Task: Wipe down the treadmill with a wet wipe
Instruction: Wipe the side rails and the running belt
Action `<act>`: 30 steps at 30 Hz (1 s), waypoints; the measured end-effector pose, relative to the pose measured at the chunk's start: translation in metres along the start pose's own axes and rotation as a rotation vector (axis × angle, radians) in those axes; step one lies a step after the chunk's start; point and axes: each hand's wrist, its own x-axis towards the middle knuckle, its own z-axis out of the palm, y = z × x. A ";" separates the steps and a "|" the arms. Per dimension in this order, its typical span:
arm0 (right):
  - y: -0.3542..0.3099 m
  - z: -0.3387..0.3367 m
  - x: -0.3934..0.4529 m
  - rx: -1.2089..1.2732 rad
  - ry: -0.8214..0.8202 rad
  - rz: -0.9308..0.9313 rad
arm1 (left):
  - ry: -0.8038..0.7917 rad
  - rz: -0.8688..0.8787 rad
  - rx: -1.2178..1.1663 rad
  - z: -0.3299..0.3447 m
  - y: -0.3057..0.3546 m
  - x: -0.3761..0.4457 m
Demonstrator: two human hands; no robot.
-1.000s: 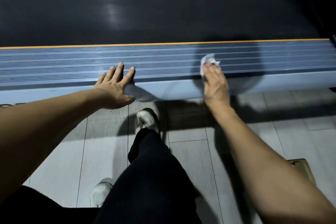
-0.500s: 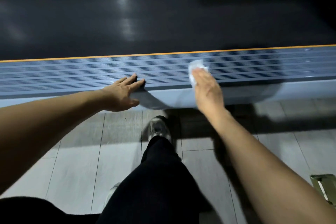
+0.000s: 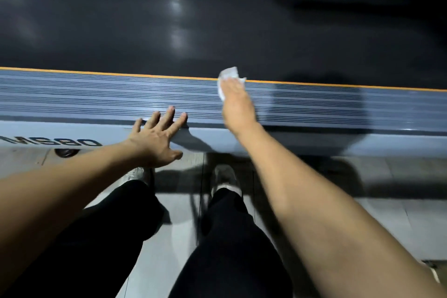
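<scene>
Right hand (image 3: 235, 101): fingers lying flat together, pressing crumpled white wet wipe (image 3: 228, 74) on ribbed blue-grey treadmill side rail (image 3: 96, 97).
Left hand (image 3: 154, 139): fingers spreading apart, bracing on rail edge.
Progress: near rail underway; black belt (image 3: 217, 26), far rail seemingly remaining.

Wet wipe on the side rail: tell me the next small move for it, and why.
Probably draw the wet wipe back toward the body across the ribbed side rail. The right hand presses it flat at the rail's far orange edge, beside the belt, so the grooves nearer the person come next. The left hand braces on the rail's near edge.
</scene>
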 end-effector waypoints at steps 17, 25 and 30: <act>0.048 -0.016 -0.015 -0.005 0.162 0.345 | 0.065 0.095 -0.245 0.007 -0.019 -0.003; -0.044 0.024 -0.018 0.014 -0.118 -0.222 | 0.127 0.059 -0.324 0.004 -0.022 -0.007; 0.053 -0.012 -0.050 -0.005 0.093 0.072 | 0.121 0.084 -0.294 0.004 -0.034 -0.009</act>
